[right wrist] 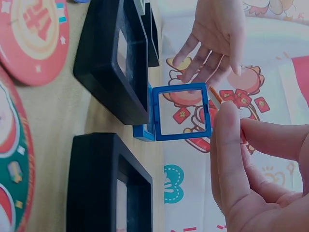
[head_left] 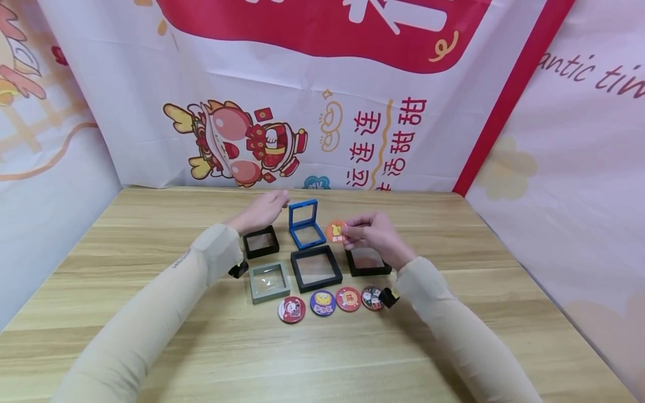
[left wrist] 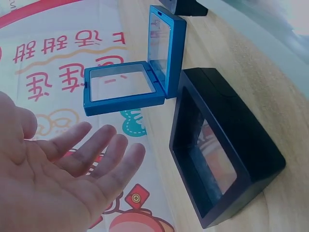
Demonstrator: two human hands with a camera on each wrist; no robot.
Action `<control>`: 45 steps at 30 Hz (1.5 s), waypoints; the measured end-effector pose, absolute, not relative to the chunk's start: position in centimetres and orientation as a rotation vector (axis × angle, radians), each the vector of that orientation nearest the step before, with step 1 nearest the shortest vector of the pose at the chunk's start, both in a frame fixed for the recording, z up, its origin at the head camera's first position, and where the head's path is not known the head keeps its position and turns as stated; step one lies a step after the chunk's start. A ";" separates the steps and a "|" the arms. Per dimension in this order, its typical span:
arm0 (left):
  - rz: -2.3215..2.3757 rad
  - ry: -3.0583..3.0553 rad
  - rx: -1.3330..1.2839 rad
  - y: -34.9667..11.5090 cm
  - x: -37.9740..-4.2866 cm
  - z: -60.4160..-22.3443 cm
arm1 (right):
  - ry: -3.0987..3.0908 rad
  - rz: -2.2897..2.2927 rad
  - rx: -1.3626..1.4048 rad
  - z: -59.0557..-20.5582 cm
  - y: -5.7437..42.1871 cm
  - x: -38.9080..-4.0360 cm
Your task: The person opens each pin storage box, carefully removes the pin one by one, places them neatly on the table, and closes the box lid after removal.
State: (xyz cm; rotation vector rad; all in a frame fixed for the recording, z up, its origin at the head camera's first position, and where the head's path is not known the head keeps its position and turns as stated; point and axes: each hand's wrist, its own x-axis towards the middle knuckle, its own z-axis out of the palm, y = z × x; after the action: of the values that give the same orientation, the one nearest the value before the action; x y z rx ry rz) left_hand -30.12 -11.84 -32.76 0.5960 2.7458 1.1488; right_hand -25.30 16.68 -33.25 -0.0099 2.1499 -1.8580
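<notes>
My right hand (head_left: pixel 375 235) pinches an orange round badge (head_left: pixel 335 230) by its edge, at the right of the blue frame. That blue hinged display frame (head_left: pixel 307 232) stands opened, one half flat on the table and the other upright, with clear film in both. To its left my left hand (head_left: pixel 262 211) hovers with relaxed fingers and holds nothing. The left wrist view shows its palm (left wrist: pixel 63 179) apart from the blue frame (left wrist: pixel 123 87). In the right wrist view the badge (right wrist: pixel 216 94) is seen nearly edge-on between thumb and fingers.
Black display frames lie at the left (head_left: pixel 261 242), the middle (head_left: pixel 297 273) and the right (head_left: pixel 368 271), beside a pale green frame (head_left: pixel 270 294). Several round badges (head_left: pixel 322 302) form a row at the front. A printed cloth (head_left: pixel 242 67) hangs behind the wooden table (head_left: pixel 302 364).
</notes>
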 end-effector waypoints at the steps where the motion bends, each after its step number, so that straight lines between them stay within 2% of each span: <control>1: 1.147 2.749 0.594 -11.8 -30.0 -32.8 | 2.144 -1.857 -0.015 -33.3 16.8 -25.2; 9: 1.154 2.773 0.551 -11.7 -29.9 -33.2 | 2.114 -1.762 -0.046 -33.8 17.8 -23.9; 19: 1.167 2.770 0.558 -11.2 -29.7 -33.3 | 2.001 -1.146 -0.582 -33.1 16.6 -20.5; 22: 1.167 2.755 0.553 -11.0 -29.6 -33.1 | 1.950 -1.040 -0.669 -33.0 15.8 -19.3; 35: 1.108 2.767 0.519 -10.3 -29.7 -32.9 | 2.264 -0.795 -0.576 -33.9 13.8 -17.0; 45: 1.044 2.816 0.625 -9.5 -30.2 -33.1 | 2.345 -0.865 -0.678 -33.0 15.4 -18.5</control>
State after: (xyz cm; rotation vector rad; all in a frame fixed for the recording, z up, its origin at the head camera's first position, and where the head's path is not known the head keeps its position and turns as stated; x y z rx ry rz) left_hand -30.20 -9.47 -33.08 0.6246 2.8163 1.0443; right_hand -18.46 15.41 -33.03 -0.6782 2.3449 -0.8653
